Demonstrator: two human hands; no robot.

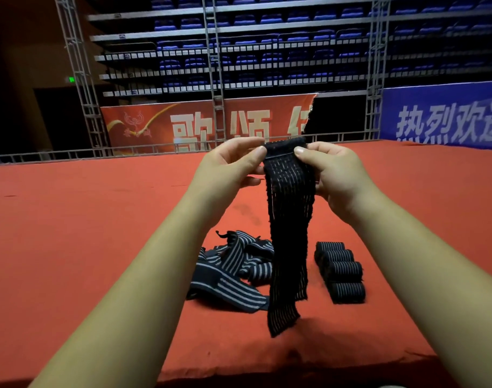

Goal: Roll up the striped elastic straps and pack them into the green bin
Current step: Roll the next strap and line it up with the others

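A black striped elastic strap hangs straight down in front of me, its lower end just above the red floor. My left hand pinches the strap's top left corner, and my right hand pinches the top right corner. Below on the left lies a loose heap of unrolled striped straps. To the right of the hanging strap, several rolled straps lie side by side in a row. No green bin is in view.
A red carpeted platform stretches ahead to a metal rail at its far edge. Behind it stand truss towers, a red banner, a blue banner and tiers of blue seats.
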